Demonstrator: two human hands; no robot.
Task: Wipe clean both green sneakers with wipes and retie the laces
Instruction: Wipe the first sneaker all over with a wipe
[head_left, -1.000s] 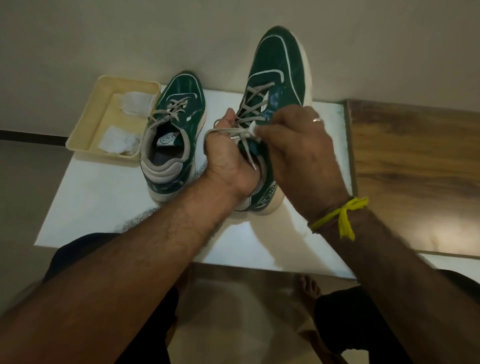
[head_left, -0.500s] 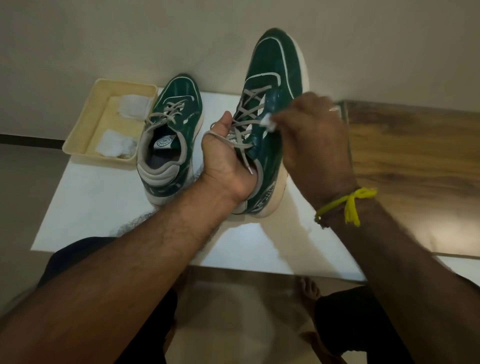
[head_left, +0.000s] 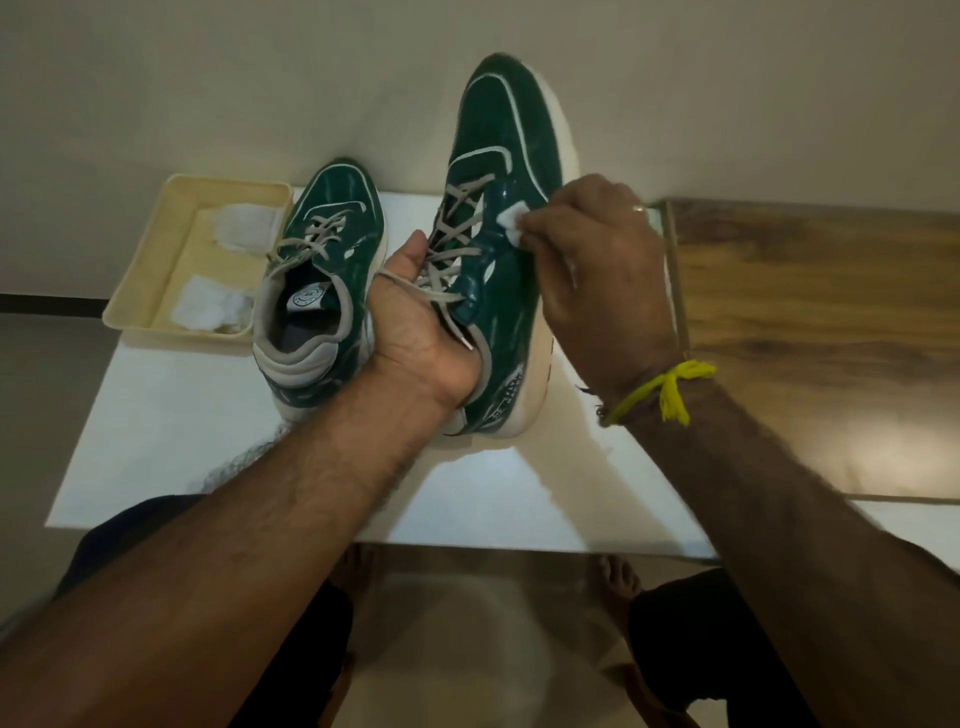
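From your head camera, your left hand (head_left: 421, 332) is wrapped around the collar and tongue area of the raised green sneaker (head_left: 501, 218), fingers tucked down inside the opening and the thumb up against the grey laces (head_left: 447, 260), one loop of which drapes over the thumb side of the hand. That sneaker is tilted with its toe pointing up and away from you, its heel low over the white table (head_left: 171, 441) (whether the heel actually touches the surface you cannot tell from here). Your right hand (head_left: 597, 270) pinches a small white wipe (head_left: 511, 221) between curled fingertips and presses it on the glossy green upper just right of the lace eyelets; a ring shows on one finger and a yellow thread (head_left: 670, 389) is tied at the wrist. The second green sneaker (head_left: 322, 280) stands on the table just left of your left hand, toe away from you, its laces loose and untied. Left of that sneaker and touching or nearly touching it sits a cream tray (head_left: 156, 249) holding two used-looking white wipes (head_left: 213, 309). A wooden surface (head_left: 810, 322) adjoins the table on the right, and your bare feet show on the floor below the table edge.
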